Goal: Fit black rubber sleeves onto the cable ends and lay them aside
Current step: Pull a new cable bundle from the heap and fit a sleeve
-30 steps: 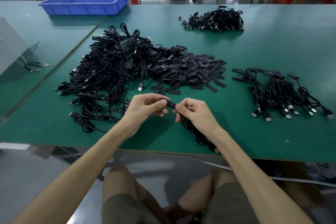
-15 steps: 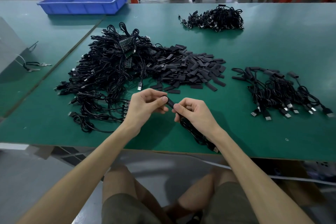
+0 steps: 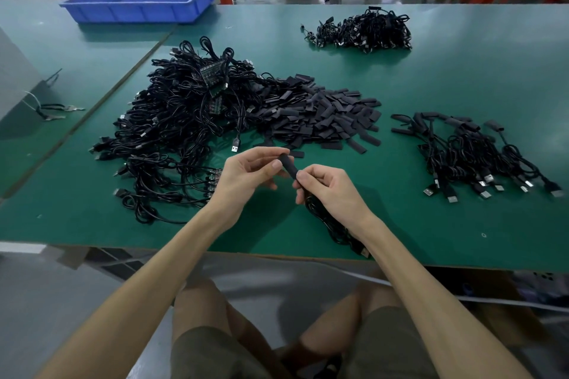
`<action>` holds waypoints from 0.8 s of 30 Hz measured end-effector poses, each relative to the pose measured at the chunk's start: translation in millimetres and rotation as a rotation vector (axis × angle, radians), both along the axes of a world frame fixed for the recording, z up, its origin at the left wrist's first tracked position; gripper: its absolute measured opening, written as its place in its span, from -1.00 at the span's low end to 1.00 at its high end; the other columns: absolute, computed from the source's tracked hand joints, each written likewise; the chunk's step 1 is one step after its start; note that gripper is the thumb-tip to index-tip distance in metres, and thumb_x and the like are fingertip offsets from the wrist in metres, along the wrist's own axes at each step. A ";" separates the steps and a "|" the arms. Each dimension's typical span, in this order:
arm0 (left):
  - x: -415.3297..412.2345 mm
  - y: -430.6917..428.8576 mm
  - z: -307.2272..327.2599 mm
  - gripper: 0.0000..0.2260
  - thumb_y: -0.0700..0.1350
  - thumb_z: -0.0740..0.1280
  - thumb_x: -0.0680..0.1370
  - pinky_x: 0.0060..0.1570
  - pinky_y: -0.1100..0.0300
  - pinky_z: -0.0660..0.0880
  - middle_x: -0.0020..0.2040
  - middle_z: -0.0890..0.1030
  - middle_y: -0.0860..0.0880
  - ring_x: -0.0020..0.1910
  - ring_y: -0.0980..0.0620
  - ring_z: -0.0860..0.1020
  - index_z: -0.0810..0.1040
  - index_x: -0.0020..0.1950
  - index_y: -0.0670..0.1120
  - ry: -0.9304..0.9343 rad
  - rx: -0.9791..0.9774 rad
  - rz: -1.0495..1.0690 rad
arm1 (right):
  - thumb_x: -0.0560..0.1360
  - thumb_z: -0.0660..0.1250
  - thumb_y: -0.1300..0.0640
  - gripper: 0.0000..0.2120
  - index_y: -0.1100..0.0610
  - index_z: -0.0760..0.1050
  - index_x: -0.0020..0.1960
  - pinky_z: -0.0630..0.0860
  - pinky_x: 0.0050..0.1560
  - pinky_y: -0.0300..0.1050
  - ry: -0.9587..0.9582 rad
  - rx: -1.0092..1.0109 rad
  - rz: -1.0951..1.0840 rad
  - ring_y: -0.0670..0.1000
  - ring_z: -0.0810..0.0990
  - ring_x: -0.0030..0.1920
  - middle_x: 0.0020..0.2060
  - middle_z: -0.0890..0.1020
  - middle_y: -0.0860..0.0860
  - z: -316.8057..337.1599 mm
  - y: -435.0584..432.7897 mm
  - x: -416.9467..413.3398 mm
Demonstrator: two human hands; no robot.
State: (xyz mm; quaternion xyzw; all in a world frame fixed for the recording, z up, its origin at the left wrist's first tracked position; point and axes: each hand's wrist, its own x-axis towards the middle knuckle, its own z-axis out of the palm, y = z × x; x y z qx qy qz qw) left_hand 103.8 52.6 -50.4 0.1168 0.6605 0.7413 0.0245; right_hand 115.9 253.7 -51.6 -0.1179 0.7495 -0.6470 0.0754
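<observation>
Both hands meet above the near middle of the green counter (image 3: 462, 77). The left hand (image 3: 246, 175) pinches the far end of a black rubber sleeve (image 3: 288, 165) between thumb and fingers. The right hand (image 3: 332, 191) grips the cable (image 3: 334, 226) just at the sleeve's near end, and the cable hangs down to the near counter edge. Behind the hands lies a heap of loose sleeves (image 3: 323, 114), with a big cable pile (image 3: 184, 120) at its left and sleeved cables (image 3: 471, 157) at the right.

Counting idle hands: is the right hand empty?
No, the right hand pinches the sleeve, and a cable trails from its grip.
</observation>
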 end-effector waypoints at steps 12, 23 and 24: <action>4.3 11.5 -6.8 -0.77 -0.14 0.49 0.53 -0.09 0.14 0.61 0.10 0.70 -0.24 0.00 -0.12 0.68 0.67 0.17 -0.13 -0.022 0.179 0.050 | 0.70 0.28 0.16 -0.76 0.17 0.60 -0.11 0.54 0.01 -0.18 0.009 0.008 0.044 -0.04 0.63 -0.24 -0.34 0.68 0.03 0.6 1.0 -0.2; 4.0 12.2 -8.1 -0.81 -0.17 0.51 0.50 -0.10 0.14 0.61 0.07 0.70 -0.26 0.05 -0.18 0.68 0.71 0.10 -0.13 -0.034 0.209 0.090 | 0.69 0.29 0.14 -0.76 0.18 0.61 -0.10 0.55 0.00 -0.17 0.013 0.023 0.060 -0.03 0.64 -0.25 -0.33 0.68 0.03 -0.6 0.8 -0.5; 4.1 12.3 -8.3 -0.82 -0.18 0.51 0.50 -0.10 0.14 0.61 0.07 0.70 -0.26 0.06 -0.19 0.68 0.71 0.10 -0.13 -0.033 0.209 0.092 | 0.69 0.29 0.14 -0.76 0.18 0.61 -0.10 0.56 0.00 -0.16 0.012 0.022 0.060 -0.03 0.64 -0.25 -0.33 0.68 0.04 -0.8 1.0 -0.5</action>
